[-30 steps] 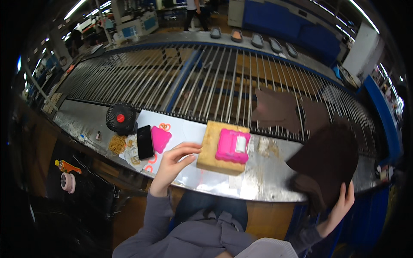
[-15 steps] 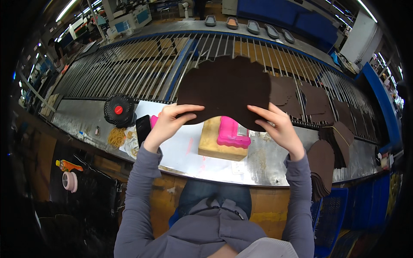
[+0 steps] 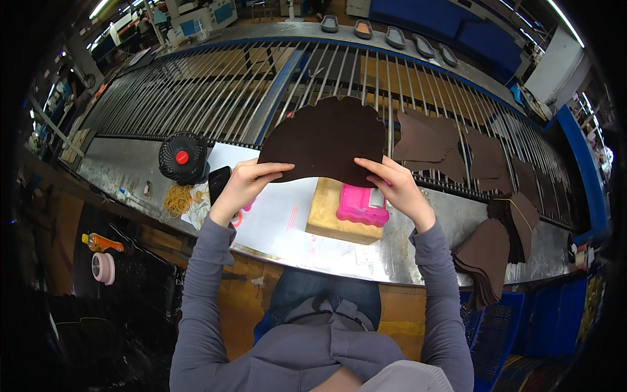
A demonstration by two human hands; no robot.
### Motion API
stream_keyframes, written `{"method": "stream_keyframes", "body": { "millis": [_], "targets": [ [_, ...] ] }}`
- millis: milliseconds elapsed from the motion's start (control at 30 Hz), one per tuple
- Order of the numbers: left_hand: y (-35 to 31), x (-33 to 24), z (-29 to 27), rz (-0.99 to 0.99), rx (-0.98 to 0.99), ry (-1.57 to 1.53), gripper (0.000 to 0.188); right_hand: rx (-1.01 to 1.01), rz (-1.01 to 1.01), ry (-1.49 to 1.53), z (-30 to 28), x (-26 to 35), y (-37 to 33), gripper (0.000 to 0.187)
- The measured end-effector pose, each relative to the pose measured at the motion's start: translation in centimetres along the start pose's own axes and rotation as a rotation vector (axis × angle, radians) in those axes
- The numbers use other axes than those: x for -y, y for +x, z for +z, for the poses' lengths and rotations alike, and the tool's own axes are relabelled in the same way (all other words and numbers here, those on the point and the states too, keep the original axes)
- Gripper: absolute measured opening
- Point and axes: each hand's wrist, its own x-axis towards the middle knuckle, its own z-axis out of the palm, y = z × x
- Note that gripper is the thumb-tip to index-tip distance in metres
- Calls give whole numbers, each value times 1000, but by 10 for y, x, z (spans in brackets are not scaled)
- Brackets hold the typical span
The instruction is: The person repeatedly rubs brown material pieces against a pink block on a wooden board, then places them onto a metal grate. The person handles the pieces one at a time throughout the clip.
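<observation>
Between my two hands hangs a dark brown cut piece of sheet material point(image 3: 323, 140), with a scalloped far edge and a curved near edge. My left hand point(image 3: 245, 184) pinches its near left corner between thumb and fingers. The near right corner is pinched by my right hand point(image 3: 400, 189). Just below the piece, on the metal table, sits a tan block point(image 3: 326, 219) with a bright pink plastic holder point(image 3: 362, 208) on top. White sheets point(image 3: 277, 228) lie under the block.
A black fan point(image 3: 182, 159), tan rubber bands point(image 3: 177, 200) and a dark phone-like object point(image 3: 219, 183) are at left. Similar brown pieces point(image 3: 428, 140) lie on the roller conveyor point(image 3: 196, 91). Stacked brown pieces point(image 3: 484, 258), one bundle point(image 3: 516, 219) banded, rest at right by the table edge.
The brown piece has come slightly left and nearer, and looks more tilted and foreshortened. My hands have moved closer together, mostly the right one. The head view has shifted a little.
</observation>
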Motion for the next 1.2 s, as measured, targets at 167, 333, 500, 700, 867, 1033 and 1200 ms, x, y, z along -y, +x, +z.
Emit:
{"method": "stream_keyframes", "body": {
  "millis": [167, 333, 500, 700, 867, 1033, 1200],
  "targets": [
    [4, 3, 12, 29, -15, -77, 29, 58, 82, -77, -9, -2, -10, 48],
    [13, 8, 40, -4, 79, -233, 31, -85, 63, -37, -19, -5, -36, 42],
    [38, 2, 74, 201, 193, -160, 37, -217, 195, -79, -24, -19, -88, 32],
    [67, -18, 111, 268, 353, -94, 39, -395, 344, -128, -19, -34, -146, 24],
    [88, -36, 147, 363, 444, -93, 43, -462, 449, -193, -52, -24, -180, 23],
    [112, -58, 176, 492, 524, -176, 55, -454, 391, -383, -124, -1, -190, 32],
    [145, -74, 167, 424, 522, -352, 33, -343, 137, -615, -193, 39, -106, 31]
  ]
}}
